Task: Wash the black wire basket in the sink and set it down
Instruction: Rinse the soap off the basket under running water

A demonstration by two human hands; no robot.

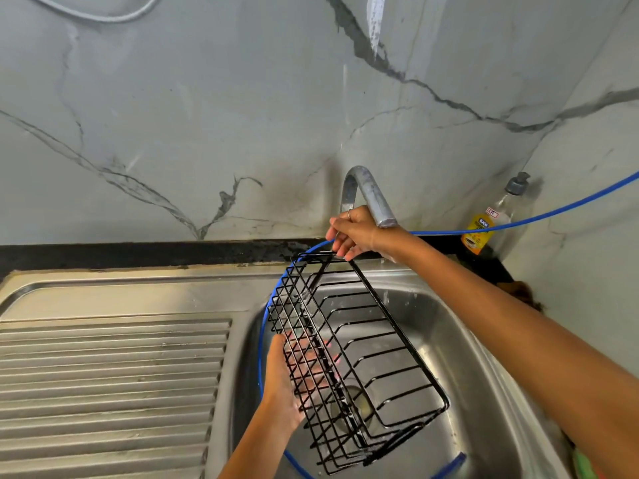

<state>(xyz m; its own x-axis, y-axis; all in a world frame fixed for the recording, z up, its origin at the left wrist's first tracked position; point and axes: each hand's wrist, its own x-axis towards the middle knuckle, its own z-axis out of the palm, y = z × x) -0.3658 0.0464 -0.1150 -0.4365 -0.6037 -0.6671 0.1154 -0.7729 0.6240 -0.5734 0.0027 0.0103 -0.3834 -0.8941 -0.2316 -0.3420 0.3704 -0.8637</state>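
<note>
The right hand (pixel 352 233) pinches the top end of the basket (pixel 349 361) over the sink (pixel 466 326). The left hand (pixel 287 385) lies flat against its side, fingers straight.

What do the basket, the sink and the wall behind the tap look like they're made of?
The basket looks like thin metal wire with a glossy black coating, since the rods glint. The sink appears to be stainless steel: silvery, brushed, with dull reflections and a ribbed draining side. The wall looks like grey marble or marble-look tile, going by its dark veins and slight sheen; which one, the picture cannot settle.
</note>
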